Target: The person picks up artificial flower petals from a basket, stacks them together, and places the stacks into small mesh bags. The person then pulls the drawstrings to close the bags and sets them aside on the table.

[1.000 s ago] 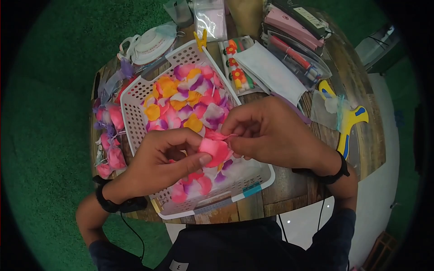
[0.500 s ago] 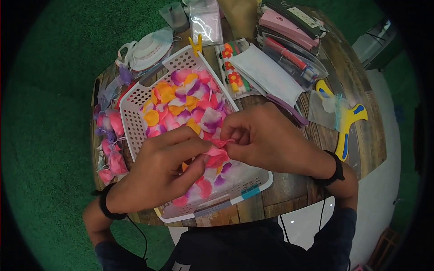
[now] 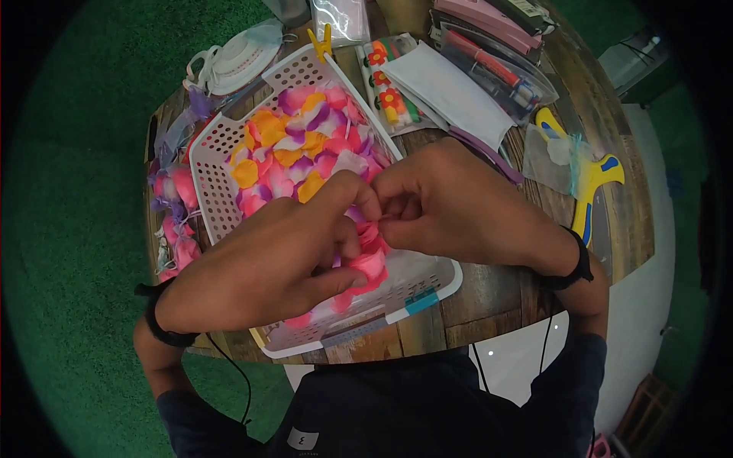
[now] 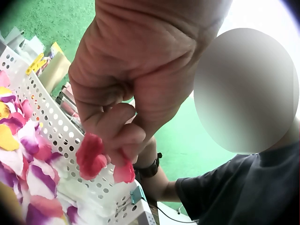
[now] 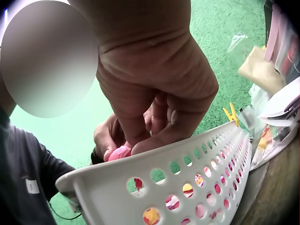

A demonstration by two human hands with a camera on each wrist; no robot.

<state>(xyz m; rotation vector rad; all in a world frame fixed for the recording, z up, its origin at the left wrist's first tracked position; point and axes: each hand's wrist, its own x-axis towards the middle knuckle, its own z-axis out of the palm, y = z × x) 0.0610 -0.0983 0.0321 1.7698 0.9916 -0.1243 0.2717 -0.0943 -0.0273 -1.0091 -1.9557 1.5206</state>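
Thin, bright-pink petals, crumpled and overlapping, are held above the near end of the white basket. Both hands are curled: the left hand pinches the petals, the right hand pinches their upper edge. Loose orange, pink and purple-white petals lie inside the basket; a yellow clip grips its far rim; the worktop is beneath it.

Pink petals partly behind left grip

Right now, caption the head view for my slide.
Left hand and right hand pinch pink petals over a white perforated basket holding loose multicoloured petals.
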